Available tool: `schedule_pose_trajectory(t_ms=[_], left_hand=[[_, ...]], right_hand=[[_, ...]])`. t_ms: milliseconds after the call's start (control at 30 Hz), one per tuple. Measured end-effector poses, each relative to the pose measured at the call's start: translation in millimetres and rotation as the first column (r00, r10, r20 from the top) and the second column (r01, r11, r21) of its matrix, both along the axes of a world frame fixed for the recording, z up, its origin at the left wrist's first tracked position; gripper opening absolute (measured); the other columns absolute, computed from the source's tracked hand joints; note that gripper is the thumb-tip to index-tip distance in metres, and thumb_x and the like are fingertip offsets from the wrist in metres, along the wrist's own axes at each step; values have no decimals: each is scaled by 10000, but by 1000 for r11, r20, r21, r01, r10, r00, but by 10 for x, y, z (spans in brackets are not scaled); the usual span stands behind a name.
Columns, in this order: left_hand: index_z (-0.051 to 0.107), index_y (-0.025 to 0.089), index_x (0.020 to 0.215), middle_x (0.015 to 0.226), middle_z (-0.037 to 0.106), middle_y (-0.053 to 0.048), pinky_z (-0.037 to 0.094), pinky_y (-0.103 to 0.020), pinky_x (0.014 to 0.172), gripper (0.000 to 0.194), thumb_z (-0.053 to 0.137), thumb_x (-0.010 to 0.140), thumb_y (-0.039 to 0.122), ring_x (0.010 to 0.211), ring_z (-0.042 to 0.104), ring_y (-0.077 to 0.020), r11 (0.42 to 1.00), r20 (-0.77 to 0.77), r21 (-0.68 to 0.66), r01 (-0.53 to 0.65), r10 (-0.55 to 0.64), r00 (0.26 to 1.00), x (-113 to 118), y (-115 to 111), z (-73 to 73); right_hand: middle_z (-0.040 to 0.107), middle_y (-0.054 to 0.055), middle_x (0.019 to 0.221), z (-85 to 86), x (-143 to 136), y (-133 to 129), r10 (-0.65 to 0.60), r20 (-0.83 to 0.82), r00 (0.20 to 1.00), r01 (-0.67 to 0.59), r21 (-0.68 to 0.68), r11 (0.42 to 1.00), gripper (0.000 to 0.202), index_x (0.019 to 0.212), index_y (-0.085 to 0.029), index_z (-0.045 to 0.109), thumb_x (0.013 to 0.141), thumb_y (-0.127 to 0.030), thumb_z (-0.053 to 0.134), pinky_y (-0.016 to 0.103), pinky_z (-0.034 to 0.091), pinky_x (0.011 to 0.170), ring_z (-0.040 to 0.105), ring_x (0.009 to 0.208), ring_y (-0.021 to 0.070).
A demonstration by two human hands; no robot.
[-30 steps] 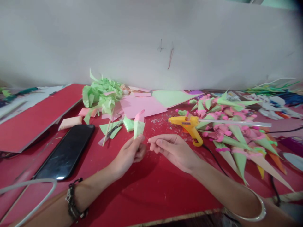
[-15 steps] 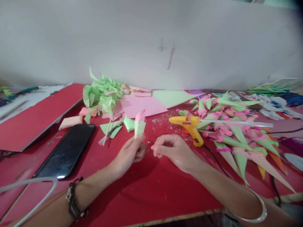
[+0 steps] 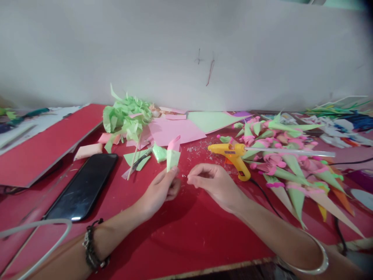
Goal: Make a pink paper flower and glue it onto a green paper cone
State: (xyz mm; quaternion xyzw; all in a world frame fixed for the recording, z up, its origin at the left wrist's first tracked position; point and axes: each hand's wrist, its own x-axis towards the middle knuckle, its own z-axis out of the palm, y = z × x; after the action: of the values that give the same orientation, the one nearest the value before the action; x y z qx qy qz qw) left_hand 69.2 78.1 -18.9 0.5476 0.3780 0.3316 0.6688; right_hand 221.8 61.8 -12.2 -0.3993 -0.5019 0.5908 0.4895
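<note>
My left hand [image 3: 162,186] pinches the lower end of a small paper flower [image 3: 173,157], pale green below with a pink tip on top, held upright. To its right, my right hand [image 3: 217,184] hovers over the red table with thumb and fingertips pressed together. What those fingertips hold, if anything, is too small to make out. A yellow hot glue gun [image 3: 231,151] lies just beyond my right hand, a long clear glue stick [image 3: 294,153] coming out of its back. Beyond my left hand are a small green packet [image 3: 159,153] and a thin wooden stick [image 3: 133,159].
A black phone [image 3: 83,186] lies left of my left arm. Crumpled green paper [image 3: 125,112] and pink sheets [image 3: 175,130] lie at the back. On the right is a heap of pink and green paper cones [image 3: 294,167]. The glue gun's black cord [image 3: 266,199] runs behind my right forearm.
My right fingertips have drawn closer together. The paper flower in my left hand has barely shifted; the other things lie as before.
</note>
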Motion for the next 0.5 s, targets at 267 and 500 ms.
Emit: schedule_pose_trajectory(t_ms=[267,500], left_hand=[[344,169,555,432,224,82,132,-200,370,384,311,854,408,380,174,-42,1000,18,-13,-1,1,1000,0,1,12],[294,176,533,417,219,81,129,-200,369,409,317,846,438,376,174,-41,1000,4,6,7,-7,1000,-3,11,-6]], right_hand=[[651,0,718,2,-1,2,94,-260,961,-118,-76,990,103,773,-179,678,720,-239,613,234,462,729,564,664,68],[590,-51,595,-13,19,15,108,-165,980,-107,15,994,98,636,-172,567,673,-131,648,210,426,611,535,553,53]])
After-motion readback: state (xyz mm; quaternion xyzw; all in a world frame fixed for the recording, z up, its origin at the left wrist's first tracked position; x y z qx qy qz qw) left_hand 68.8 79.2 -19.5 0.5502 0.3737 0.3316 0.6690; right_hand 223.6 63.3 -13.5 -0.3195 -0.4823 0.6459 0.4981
